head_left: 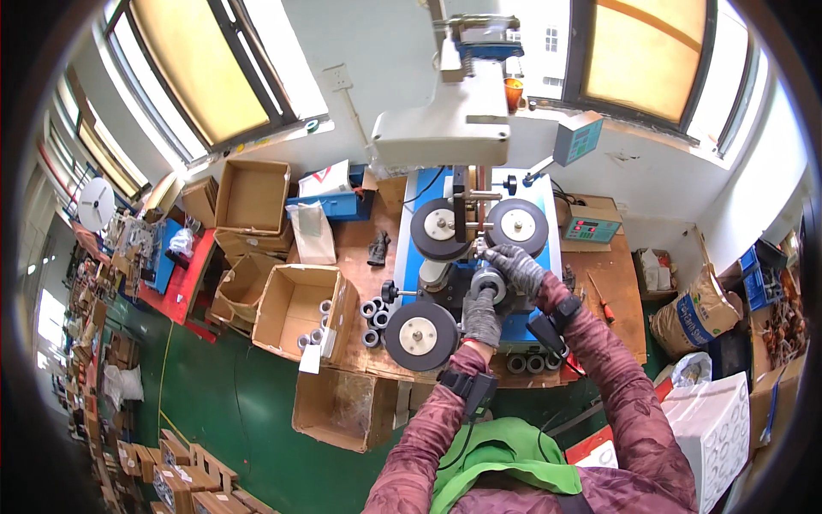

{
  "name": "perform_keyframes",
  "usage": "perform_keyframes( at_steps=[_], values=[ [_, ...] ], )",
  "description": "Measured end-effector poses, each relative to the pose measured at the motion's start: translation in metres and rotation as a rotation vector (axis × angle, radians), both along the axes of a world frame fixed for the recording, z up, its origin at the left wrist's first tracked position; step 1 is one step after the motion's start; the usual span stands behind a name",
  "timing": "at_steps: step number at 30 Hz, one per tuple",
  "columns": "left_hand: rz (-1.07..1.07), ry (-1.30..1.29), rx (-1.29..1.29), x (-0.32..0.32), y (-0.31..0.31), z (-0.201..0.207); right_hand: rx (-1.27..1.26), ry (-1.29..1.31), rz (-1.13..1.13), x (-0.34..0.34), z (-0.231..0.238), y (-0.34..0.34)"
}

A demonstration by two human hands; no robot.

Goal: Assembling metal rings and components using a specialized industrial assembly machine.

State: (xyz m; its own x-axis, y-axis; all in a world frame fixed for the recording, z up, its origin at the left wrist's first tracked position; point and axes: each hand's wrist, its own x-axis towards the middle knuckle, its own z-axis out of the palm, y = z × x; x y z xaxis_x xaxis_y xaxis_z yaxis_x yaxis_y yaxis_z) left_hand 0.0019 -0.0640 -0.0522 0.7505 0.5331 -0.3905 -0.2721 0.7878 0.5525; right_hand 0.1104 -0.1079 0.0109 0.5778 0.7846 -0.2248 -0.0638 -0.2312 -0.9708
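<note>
My left hand [482, 320], in a grey knit glove, is closed on the near side of a grey metal ring [488, 281] at the middle of the machine. Just beyond and to the right, my gloved right hand [517, 269] has its fingers curled toward the machine's centre; what they pinch is too small to make out. Three dark wheels with pale hubs surround the work: a far left wheel [438, 226], a far right wheel [518, 224] and a near left wheel [421, 335]. The machine's blue base [520, 327] partly shows behind my hands.
Several grey rings [373, 313] lie left of the near wheel, and more rings [535, 363] sit at the bench's front edge. An open cardboard box [291, 300] with some rings stands left. A control box [592, 228] and a screwdriver [606, 310] are on the right.
</note>
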Motion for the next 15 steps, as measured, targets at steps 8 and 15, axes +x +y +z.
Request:
perform_keyframes(
  at_steps=[8, 15],
  values=[
    [-0.043, 0.146, 0.209, -0.074, -0.079, -0.108, -0.168, -0.724, 0.217, -0.048, -0.09, -0.042],
    [-1.099, 0.629, 0.163, -0.218, -0.071, -0.213, -0.872, -0.168, -0.102, -0.186, -0.298, -0.171]
  ],
)
